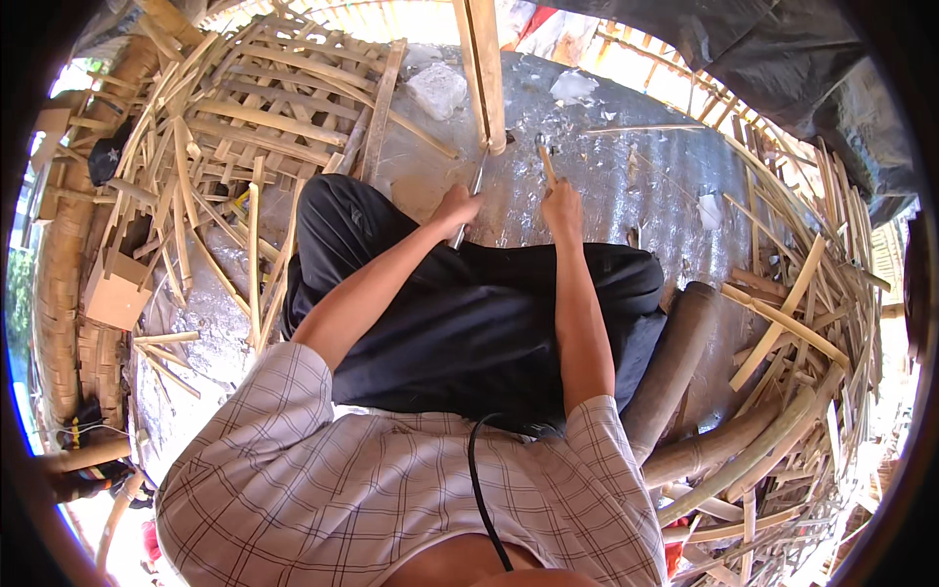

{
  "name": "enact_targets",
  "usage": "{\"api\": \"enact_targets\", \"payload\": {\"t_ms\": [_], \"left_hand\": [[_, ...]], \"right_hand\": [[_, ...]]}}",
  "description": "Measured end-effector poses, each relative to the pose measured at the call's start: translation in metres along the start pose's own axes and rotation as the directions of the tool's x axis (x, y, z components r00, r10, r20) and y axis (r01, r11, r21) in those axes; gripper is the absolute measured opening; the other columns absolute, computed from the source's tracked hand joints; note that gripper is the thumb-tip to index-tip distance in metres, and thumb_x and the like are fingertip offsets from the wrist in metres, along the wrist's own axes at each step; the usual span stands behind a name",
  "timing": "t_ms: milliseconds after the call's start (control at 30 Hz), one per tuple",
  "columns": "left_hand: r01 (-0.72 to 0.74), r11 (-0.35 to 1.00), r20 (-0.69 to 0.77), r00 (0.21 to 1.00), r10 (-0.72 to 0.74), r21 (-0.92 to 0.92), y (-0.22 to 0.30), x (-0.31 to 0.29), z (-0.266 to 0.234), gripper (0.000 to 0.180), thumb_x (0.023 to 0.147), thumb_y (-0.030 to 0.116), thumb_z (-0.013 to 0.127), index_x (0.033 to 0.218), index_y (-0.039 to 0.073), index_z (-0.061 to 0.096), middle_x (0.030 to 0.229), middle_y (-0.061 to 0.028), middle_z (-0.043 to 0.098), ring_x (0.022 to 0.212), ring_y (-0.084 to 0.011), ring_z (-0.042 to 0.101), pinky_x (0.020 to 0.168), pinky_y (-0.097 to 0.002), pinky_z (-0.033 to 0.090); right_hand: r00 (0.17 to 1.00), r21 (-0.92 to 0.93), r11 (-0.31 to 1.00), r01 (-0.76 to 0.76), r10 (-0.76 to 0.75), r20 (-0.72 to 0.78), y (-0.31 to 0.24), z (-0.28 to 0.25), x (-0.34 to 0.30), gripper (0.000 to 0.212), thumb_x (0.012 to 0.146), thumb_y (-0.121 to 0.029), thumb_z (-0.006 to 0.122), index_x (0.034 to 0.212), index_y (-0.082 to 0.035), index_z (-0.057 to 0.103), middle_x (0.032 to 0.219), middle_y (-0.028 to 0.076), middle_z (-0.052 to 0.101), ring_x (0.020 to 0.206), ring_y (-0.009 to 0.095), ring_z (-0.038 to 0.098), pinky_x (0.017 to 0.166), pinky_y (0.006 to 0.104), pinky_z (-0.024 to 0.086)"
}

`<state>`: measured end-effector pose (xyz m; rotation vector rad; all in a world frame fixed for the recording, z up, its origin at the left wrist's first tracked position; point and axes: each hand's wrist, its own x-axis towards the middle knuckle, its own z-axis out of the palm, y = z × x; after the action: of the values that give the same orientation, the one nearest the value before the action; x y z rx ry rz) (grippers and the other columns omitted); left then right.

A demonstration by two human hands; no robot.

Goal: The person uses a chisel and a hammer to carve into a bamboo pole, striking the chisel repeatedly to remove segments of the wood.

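Beside the bamboo lattice (274,122), the left hand (457,207) curls its fingers around a slim metal tool (477,182), its tip at the lower end of the bamboo pole (491,88); whether they touch, I cannot tell. The pole stands just beyond the crossed legs, a dark line running along it. A firm grip, with the tip steadied against the bamboo, should serve best. Further right, the hammer (546,161) is clasped in the right hand (562,210), its head apart from the tool; short, controlled taps, clear of the left knuckles, seem wisest.
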<state>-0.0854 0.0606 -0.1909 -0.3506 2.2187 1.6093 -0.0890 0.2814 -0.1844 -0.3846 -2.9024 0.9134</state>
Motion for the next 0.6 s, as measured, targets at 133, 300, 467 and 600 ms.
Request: {"api": "enact_targets", "payload": {"t_ms": [133,300,467,600], "left_hand": [[-0.008,0.997,-0.045,0.999,0.012,0.079,-0.008,-0.001,-0.017,0.033,0.091,0.020,0.062,0.074,-0.006,0.053,0.061,-0.0135,0.059,0.047,-0.0234,0.059,0.040,-0.0403,0.042],[-0.054,0.976,-0.013,0.998,0.059,0.213,0.005,0.000,-0.009,0.037,0.090,0.023,0.062,0.070,-0.008,0.060,0.058,-0.0172,0.062,0.048,-0.0256,0.064,0.048,-0.0417,0.049],[-0.075,0.930,-0.045,0.994,0.098,0.360,-0.005,-0.004,-0.024,0.042,0.090,0.026,0.065,0.068,-0.010,0.063,0.061,-0.0221,0.065,0.055,-0.0319,0.069,0.058,-0.0448,0.055],[-0.197,0.862,-0.067,0.964,0.256,0.467,0.017,-0.002,-0.011,0.039,0.091,0.027,0.064,0.091,-0.012,0.063,0.082,-0.0292,0.070,0.077,-0.0389,0.072,0.073,-0.0485,0.055]], "right_hand": [[0.998,-0.049,0.998,0.038,-0.036,0.049,0.000,0.009,-0.003,0.028,0.091,-0.016,0.061,0.110,0.005,0.065,0.101,0.030,0.069,0.097,0.050,0.066,0.084,0.0556,0.054],[0.992,-0.059,0.996,-0.060,0.066,0.107,0.023,-0.001,0.022,0.029,0.093,-0.014,0.056,0.115,0.003,0.064,0.116,0.028,0.067,0.106,0.045,0.066,0.091,0.0540,0.053],[0.953,-0.321,0.942,-0.097,0.181,0.243,-0.007,-0.036,0.023,0.056,0.089,-0.027,0.072,0.136,-0.002,0.057,0.138,0.027,0.054,0.132,0.041,0.051,0.104,0.0514,0.047],[0.979,0.478,0.877,0.057,-0.143,0.146,-0.008,-0.073,0.071,0.091,0.081,-0.035,0.084,0.153,-0.004,0.038,0.154,0.028,0.038,0.142,0.038,0.042,0.115,0.0527,0.037]]}}
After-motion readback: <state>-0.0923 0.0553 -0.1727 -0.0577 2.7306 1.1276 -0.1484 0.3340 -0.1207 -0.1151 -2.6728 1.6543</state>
